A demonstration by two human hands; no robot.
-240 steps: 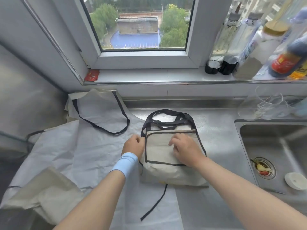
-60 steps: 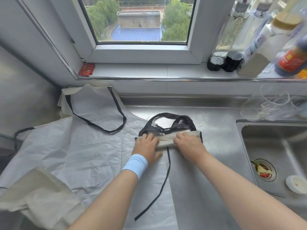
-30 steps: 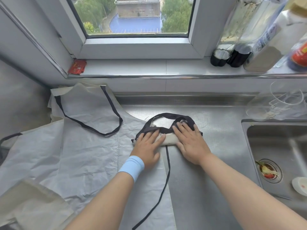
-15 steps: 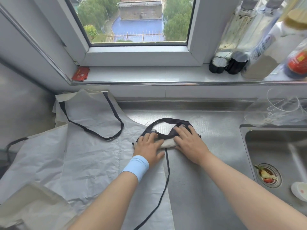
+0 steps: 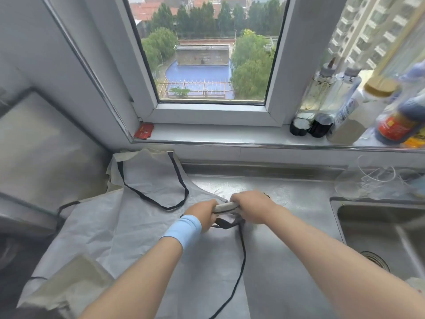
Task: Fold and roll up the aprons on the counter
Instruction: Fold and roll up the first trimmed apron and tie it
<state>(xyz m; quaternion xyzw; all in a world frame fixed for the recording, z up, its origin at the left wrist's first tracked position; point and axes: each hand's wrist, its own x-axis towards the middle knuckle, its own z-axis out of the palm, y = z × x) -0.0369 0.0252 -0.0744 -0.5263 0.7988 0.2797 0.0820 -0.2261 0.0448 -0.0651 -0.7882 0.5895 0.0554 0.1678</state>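
While the flat apron lay along the tabletop's left edge, both hands, left hand and right hand, had fingers gripping the rolled apron.

Lighting: soft daylight from my window, upper centre. Glare: faint on steel table. Edges: bowed; bottles at right blurred.

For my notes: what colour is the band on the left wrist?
The wristband is light blue, head view.
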